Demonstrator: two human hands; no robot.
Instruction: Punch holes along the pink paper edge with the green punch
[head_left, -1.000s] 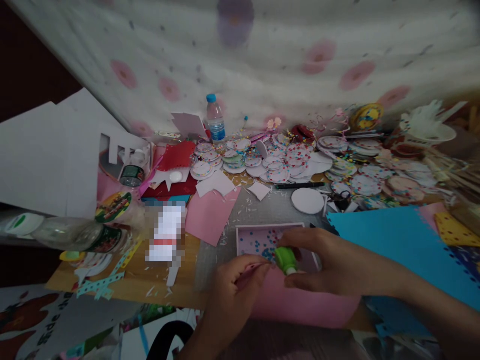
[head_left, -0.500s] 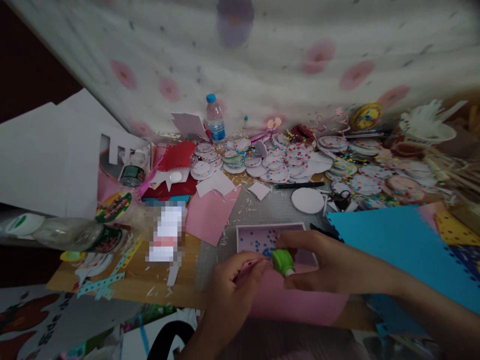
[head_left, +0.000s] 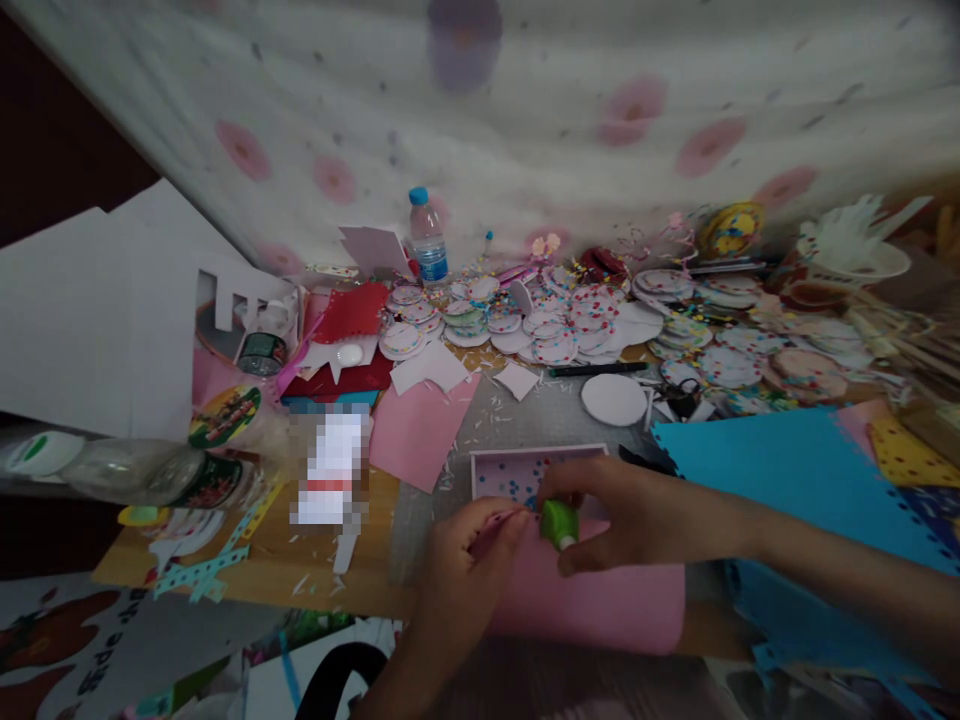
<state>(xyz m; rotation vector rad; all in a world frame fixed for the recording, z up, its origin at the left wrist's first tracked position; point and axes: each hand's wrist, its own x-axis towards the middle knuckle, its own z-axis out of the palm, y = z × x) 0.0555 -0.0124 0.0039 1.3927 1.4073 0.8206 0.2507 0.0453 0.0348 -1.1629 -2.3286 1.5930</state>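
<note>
My left hand [head_left: 471,560] is closed on the upper left edge of a pink sheet [head_left: 600,605], which hangs in a curve over the front of the table. Between the thumb and fingers of my right hand [head_left: 611,515] is a small green craft punch [head_left: 559,524], right at the sheet's upper edge beside my left fingertips. Whether the edge sits inside the punch's slot I cannot tell. Behind both hands lies a shallow white-rimmed box [head_left: 536,452] with small blue and some red dots in it. My hands hide part of the box.
A blue sheet [head_left: 757,480] with a notched edge lies at right. Piles of decorated white discs [head_left: 555,325], a plain disc [head_left: 613,400] and a dark pen [head_left: 598,370] lie behind. A bottle [head_left: 427,240] stands at the back; another bottle [head_left: 135,470] lies left, near pink paper [head_left: 420,440].
My right hand and the green punch have shifted slightly left and down along the pink sheet's edge. The sheet's right end has moved a little left. My left hand keeps its grip.
</note>
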